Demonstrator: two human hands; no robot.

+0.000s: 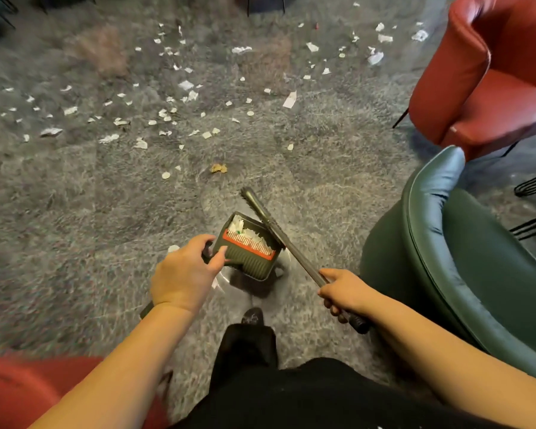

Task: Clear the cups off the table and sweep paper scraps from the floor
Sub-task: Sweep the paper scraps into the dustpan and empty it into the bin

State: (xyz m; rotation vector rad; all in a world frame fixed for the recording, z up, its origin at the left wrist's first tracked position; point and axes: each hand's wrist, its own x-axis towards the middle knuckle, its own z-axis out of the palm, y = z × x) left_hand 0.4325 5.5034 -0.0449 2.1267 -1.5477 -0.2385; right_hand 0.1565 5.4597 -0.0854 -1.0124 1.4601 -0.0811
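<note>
While you stand on the grey carpet [75, 212], your left hand [184, 270] grips the handle end of the green dustpan [249, 255], fingers curled round it, thumb on its ribbed back. The pan is tipped up, mouth facing away from you; white paper scraps [245, 232] sit inside behind its red comb edge. Your right hand [345, 292] is closed round the broom [279, 233] handle near its black end. The shaft slants up and left, touching the pan's right rim, brush head just beyond it. More paper scraps lie scattered over the far carpet, well apart from the pan. Green armchair [464, 258] at your right, red armchair [489, 72] beyond it.
</note>
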